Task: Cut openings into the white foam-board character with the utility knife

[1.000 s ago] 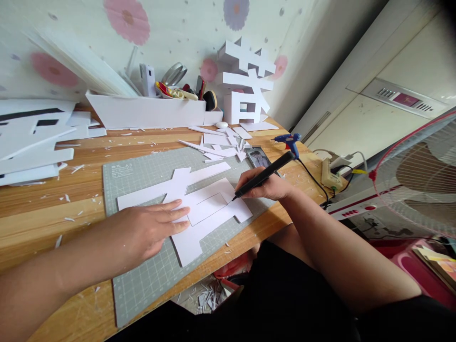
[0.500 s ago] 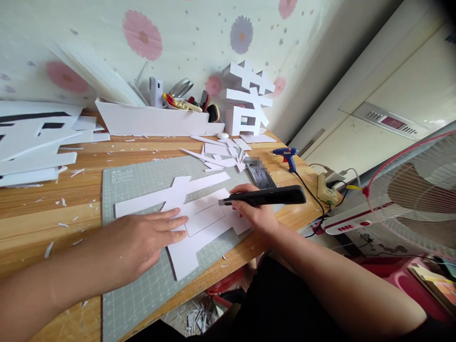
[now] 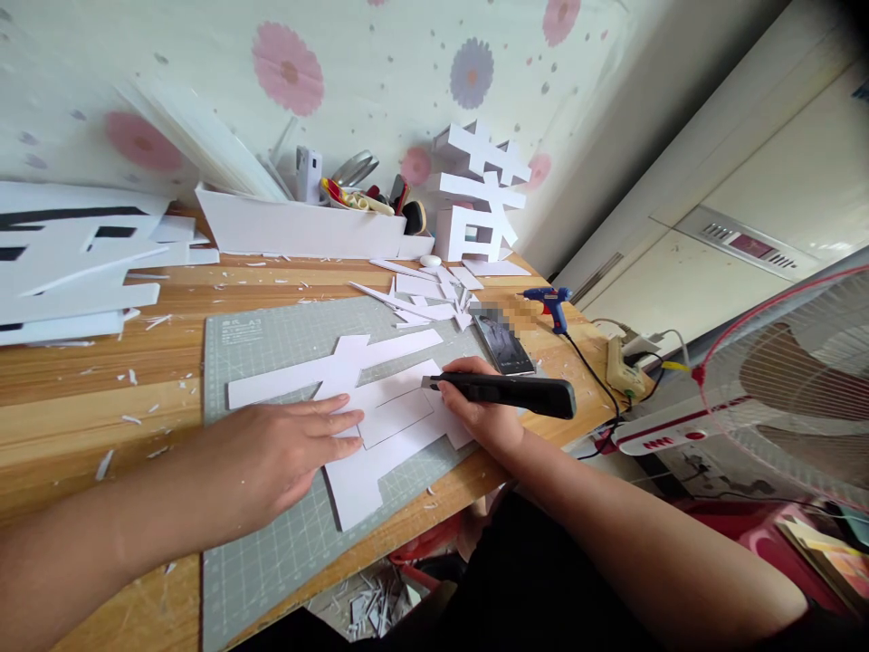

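Observation:
A white foam board cutout [image 3: 400,444], shaped like a written character, lies flat on the grey-green cutting mat [image 3: 264,580]. Dark lines form a rectangle on it. My left hand [image 3: 299,448] rests on the board's left part, fingers stretched out and holding nothing. In my right hand [image 3: 485,412] is a black utility knife [image 3: 509,391], its handle pointing right. The knife's blade tip is at the upper right of the marked rectangle; whether it is in the board I cannot tell.
White offcuts [image 3: 421,303] and a phone [image 3: 503,342] lie beyond the board. A blue glue gun [image 3: 551,306] with a cord sits at the right. Behind stand a white tool box [image 3: 305,228] and a white 3D character [image 3: 479,199]. Cut sheets [image 3: 74,263] are stacked left; a fan [image 3: 801,389] stands right.
The knife's handle has swung lower, and its blade has shifted slightly along the marked rectangle's upper line. My left hand stays on the board. The whole view has shifted a little.

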`<action>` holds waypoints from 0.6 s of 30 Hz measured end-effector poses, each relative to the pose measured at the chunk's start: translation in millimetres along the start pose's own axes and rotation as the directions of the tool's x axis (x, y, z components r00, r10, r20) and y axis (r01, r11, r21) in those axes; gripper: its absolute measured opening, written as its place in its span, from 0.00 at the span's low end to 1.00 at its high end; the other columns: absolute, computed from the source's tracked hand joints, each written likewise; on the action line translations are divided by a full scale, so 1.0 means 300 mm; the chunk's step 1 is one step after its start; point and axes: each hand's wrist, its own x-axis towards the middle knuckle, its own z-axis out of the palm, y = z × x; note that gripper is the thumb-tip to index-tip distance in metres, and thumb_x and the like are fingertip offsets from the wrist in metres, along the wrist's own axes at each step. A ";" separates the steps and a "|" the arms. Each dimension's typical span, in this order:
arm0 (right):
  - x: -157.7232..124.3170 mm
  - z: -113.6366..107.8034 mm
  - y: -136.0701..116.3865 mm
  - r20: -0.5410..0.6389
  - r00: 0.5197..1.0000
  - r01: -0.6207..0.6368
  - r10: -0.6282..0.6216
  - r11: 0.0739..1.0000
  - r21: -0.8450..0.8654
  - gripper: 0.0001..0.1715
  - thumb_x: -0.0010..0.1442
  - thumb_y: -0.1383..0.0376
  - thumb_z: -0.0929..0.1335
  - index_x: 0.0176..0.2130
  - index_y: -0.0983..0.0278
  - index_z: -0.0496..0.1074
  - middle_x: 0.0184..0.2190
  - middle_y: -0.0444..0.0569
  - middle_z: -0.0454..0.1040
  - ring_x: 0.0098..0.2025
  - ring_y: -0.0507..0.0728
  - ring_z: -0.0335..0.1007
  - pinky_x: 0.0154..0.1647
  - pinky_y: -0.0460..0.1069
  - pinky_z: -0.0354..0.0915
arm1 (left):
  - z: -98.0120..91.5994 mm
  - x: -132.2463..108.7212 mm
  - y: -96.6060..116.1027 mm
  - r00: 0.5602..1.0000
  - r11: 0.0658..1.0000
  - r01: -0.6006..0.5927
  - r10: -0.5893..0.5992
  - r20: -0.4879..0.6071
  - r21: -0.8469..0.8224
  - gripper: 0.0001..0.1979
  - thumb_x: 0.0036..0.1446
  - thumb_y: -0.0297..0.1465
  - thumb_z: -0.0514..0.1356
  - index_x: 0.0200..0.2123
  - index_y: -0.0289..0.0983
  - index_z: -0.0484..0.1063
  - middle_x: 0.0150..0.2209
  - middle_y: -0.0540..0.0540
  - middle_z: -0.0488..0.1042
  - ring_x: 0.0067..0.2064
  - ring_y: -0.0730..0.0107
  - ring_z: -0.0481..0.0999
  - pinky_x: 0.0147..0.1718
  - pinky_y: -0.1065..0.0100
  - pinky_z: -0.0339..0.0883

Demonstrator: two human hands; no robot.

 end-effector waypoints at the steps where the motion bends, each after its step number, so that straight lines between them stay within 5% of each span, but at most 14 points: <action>1: 0.000 0.001 -0.001 -0.006 1.000 -0.006 0.006 1.000 -0.002 0.11 0.57 0.56 0.73 0.39 0.58 0.76 0.33 0.48 0.80 0.35 0.59 0.76 0.41 0.55 0.74 | 0.001 0.000 0.001 1.000 1.000 0.006 -0.006 -0.003 -0.004 0.31 0.61 0.17 0.52 0.60 0.45 0.79 0.66 0.51 0.73 0.66 0.58 0.75 0.64 0.57 0.73; 11: -0.010 -0.003 -0.003 0.014 1.000 0.015 -0.014 0.997 -0.071 0.10 0.58 0.57 0.74 0.39 0.57 0.76 0.32 0.47 0.80 0.33 0.57 0.75 0.37 0.53 0.72 | 0.050 -0.005 -0.028 0.997 0.976 0.044 -0.057 -0.057 -0.214 0.30 0.58 0.18 0.56 0.58 0.48 0.80 0.66 0.49 0.74 0.67 0.55 0.73 0.67 0.51 0.70; 18: -0.016 -0.011 -0.039 0.070 0.997 0.019 -0.011 0.994 -0.112 0.08 0.58 0.58 0.72 0.36 0.57 0.72 0.28 0.45 0.78 0.29 0.55 0.73 0.33 0.50 0.70 | 0.051 -0.001 -0.029 0.998 0.984 0.027 -0.036 -0.050 -0.173 0.29 0.60 0.19 0.54 0.58 0.48 0.81 0.66 0.49 0.73 0.66 0.54 0.74 0.66 0.50 0.71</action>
